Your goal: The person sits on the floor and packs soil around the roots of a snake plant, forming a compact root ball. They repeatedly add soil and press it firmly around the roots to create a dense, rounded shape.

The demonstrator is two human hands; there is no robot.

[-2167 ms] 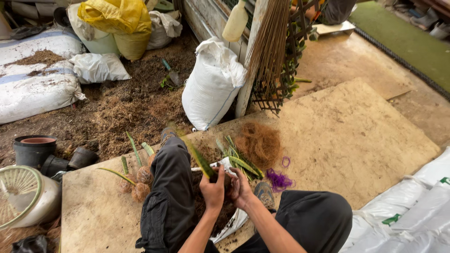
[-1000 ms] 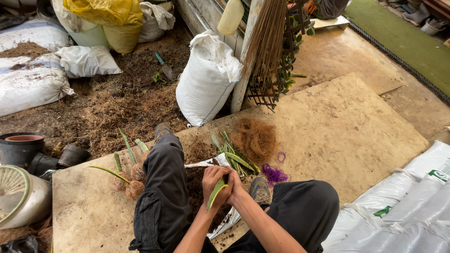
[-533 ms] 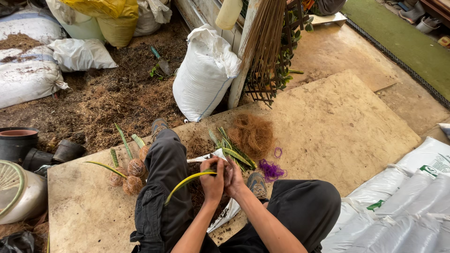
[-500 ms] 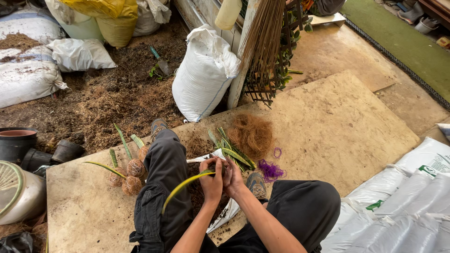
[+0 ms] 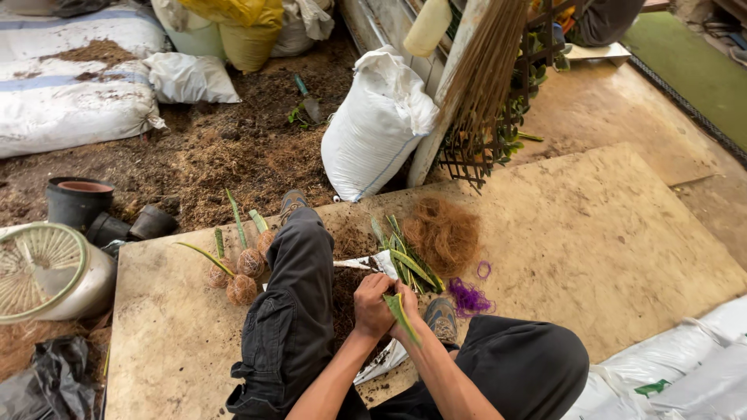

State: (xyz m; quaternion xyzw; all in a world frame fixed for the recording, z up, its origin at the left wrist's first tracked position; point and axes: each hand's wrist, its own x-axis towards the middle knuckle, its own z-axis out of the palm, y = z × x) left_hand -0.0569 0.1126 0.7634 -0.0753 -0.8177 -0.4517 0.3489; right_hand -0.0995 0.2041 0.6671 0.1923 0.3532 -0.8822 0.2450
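Green cutting point(image 5: 401, 317): you have it clamped between your left hand point(image 5: 372, 305) and right hand point(image 5: 406, 302), both closed on its base, just this side of the coir pile point(image 5: 442, 233). By my judgement you are packing or binding its root end; next calls for fibre from that pile. Its long axis slants, tip pointing down toward you.

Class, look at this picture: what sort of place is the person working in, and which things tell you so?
Probably a plant nursery or potting shed: loose soil on the ground, white sacks, black pots, and fibre-wrapped plantlets on the board.
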